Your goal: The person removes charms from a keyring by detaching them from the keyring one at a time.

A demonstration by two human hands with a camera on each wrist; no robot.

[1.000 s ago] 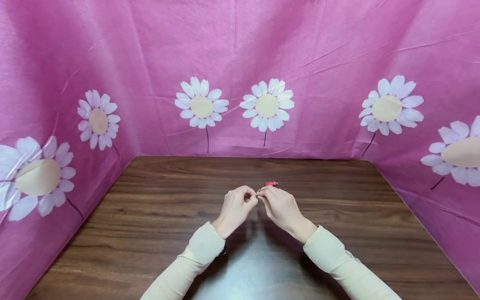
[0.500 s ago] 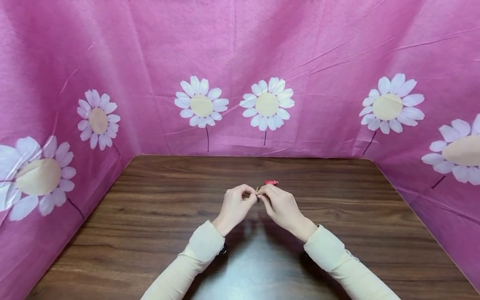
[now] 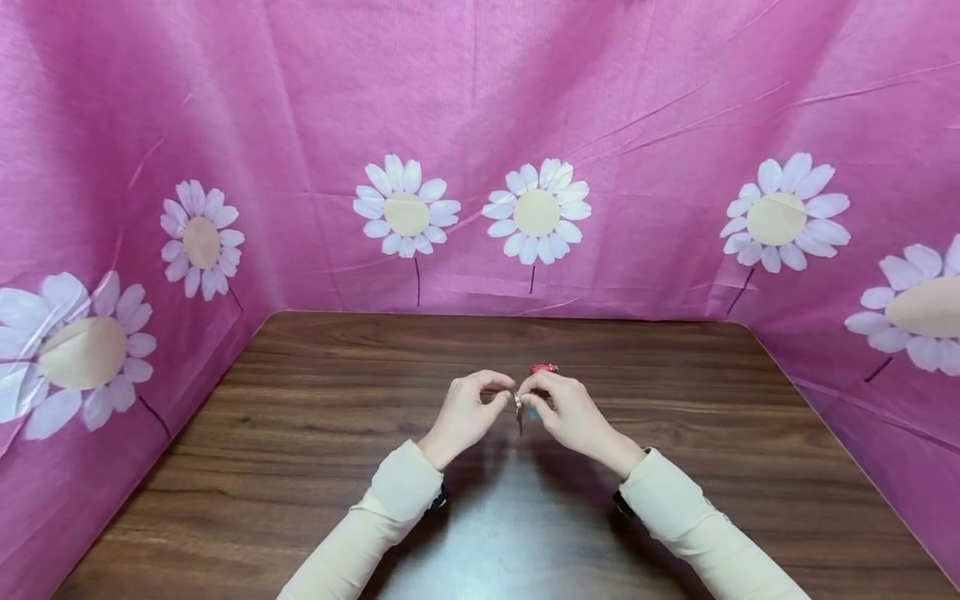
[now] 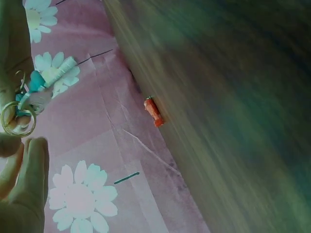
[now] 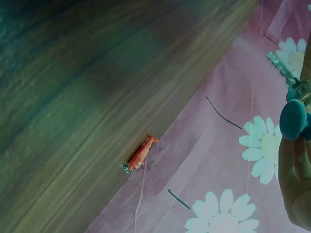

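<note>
Tabletop point(image 3: 225, 417), broad passage outside left hand point(image 3: 463, 417) and right hand point(image 3: 577, 421), gap between them blocked by keys point(image 3: 519, 406), red trinket point(image 3: 543, 367) just beyond right hand, pink cloth point(image 3: 480, 92) walling three sides.

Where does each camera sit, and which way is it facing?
Head: on the head, facing forward and down; table, sleeves, left hand and right hand at the key ring show.
Left wrist: on that wrist, image sideways, facing across the table to the flowered cloth; left hand at lower left, right hand above it.
Right wrist: on that wrist, likewise sideways; right hand at lower right.
Both wrist views share the red item.
</note>
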